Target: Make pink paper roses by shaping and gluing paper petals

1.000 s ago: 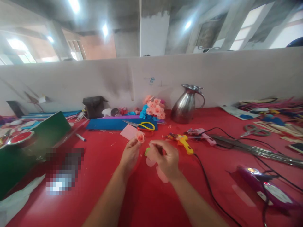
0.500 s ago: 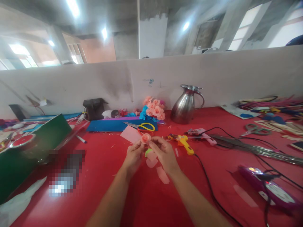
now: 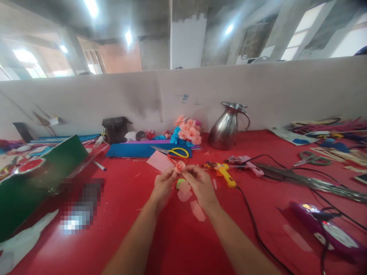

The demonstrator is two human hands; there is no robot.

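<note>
A small pink paper flower (image 3: 180, 167) is pinched between both hands near the middle of the view. My left hand (image 3: 164, 186) grips it from the left, and my right hand (image 3: 200, 185) holds its right side, fingers closed. Under and beside the hands lie pink petal pieces (image 3: 197, 211) and a green piece (image 3: 180, 183). Behind the flower is a pink sheet (image 3: 160, 162), with yellow-handled scissors (image 3: 179, 152) on a blue sheet (image 3: 126, 150). A yellow glue gun (image 3: 226, 175) rests right of my right hand.
A bunch of pink and blue flowers (image 3: 189, 131) and a steel jug (image 3: 225, 128) stand at the back. Grey scissors (image 3: 312, 158), a purple power strip (image 3: 329, 225) and black cables lie right. A green board (image 3: 48, 179) is left.
The view has shifted slightly. The flower has turned a little and sits slightly higher between the fingers; both hands keep nearly the same place.
</note>
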